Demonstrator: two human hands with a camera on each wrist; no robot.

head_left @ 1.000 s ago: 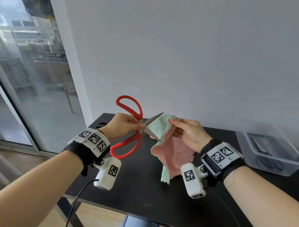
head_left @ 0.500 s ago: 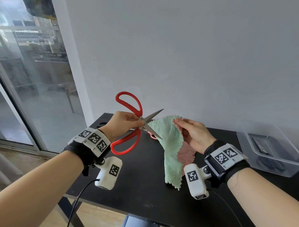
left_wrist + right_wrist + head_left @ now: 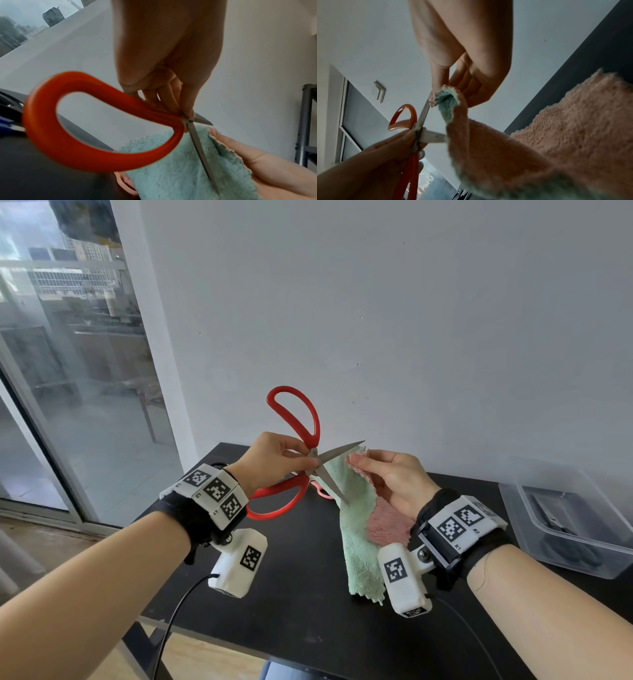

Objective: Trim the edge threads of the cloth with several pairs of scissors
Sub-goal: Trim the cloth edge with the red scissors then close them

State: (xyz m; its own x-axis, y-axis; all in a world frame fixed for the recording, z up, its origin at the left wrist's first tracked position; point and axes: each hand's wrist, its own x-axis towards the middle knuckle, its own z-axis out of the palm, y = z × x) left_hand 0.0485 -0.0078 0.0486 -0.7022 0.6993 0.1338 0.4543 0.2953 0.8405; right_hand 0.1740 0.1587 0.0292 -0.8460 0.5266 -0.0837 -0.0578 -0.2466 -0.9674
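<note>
Here we find the left hand (image 3: 274, 462) gripping the red scissors (image 3: 301, 457) at centre frame, blades parted rightward astride the cloth (image 3: 356, 529) edge, pinched by the right hand (image 3: 397, 481).

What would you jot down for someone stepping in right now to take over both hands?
Left hand: grips the red scissors near the pivot, blades open.
Right hand: pinches the cloth's top corner, holding it up; its lower end rests on the table.
Blades straddle the cloth's upper edge beside the right fingers.
Done: can't tell how much is trimmed.
Left: close the cut, work along the edges. Another pair lies on the table behind the cloth.
</note>
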